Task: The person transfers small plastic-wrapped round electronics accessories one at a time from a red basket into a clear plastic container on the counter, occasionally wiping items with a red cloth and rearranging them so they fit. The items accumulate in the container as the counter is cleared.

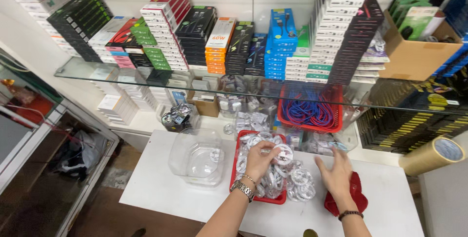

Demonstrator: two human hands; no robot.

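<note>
Left hand [261,158] clamped on a coiled white cable [283,154] over the red basket [235,168] mid-bench; right hand [336,173] spread wide, holding nothing, beside the loose coils [301,182] near the front edge; could nudge them off.

White coiled cables [280,166] in red basket [242,137], white table [156,188]

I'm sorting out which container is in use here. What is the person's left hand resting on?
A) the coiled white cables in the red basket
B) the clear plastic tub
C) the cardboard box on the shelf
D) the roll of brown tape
A: the left hand grips a coiled white cable atop the pile in the red basket; the clear plastic tub sits apart beside it.
</note>
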